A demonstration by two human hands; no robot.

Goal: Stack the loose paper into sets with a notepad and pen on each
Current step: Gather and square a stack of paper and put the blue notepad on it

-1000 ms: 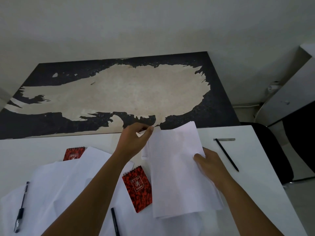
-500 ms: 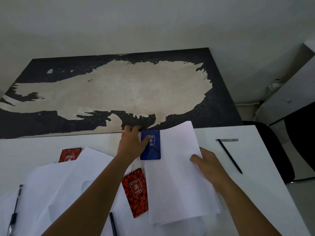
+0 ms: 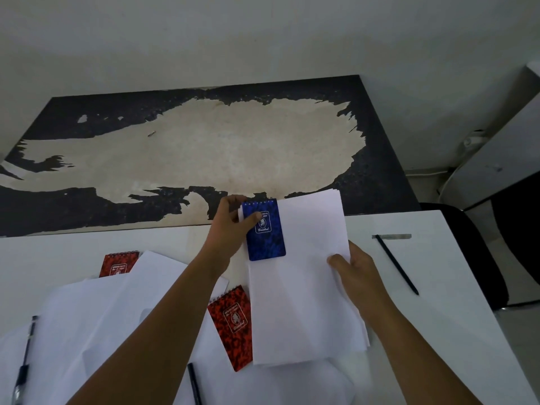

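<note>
White surface (image 3: 438, 258) fills the lower frame, with a worn dark board beyond it. At centre a paper stack (image 3: 306, 287) is held up, a blue notepad (image 3: 264, 229) lying on its upper left corner. The left hand (image 3: 230, 226) pinches notepad and sheets together, thumb on the cover; the right hand (image 3: 356, 267) grips the stack's right edge. To do this step well, I judge the sheets should be squared first, then laid flat with the notepad kept from sliding. Just left, a red notepad (image 3: 232, 325) lies on loose paper (image 3: 87, 317); a second red notepad (image 3: 117, 263) peeks out at far left. One pen (image 3: 396, 264) lies right of the stack, another pen (image 3: 194, 384) at bottom centre, a third pen (image 3: 24, 361) at lower left.
</note>
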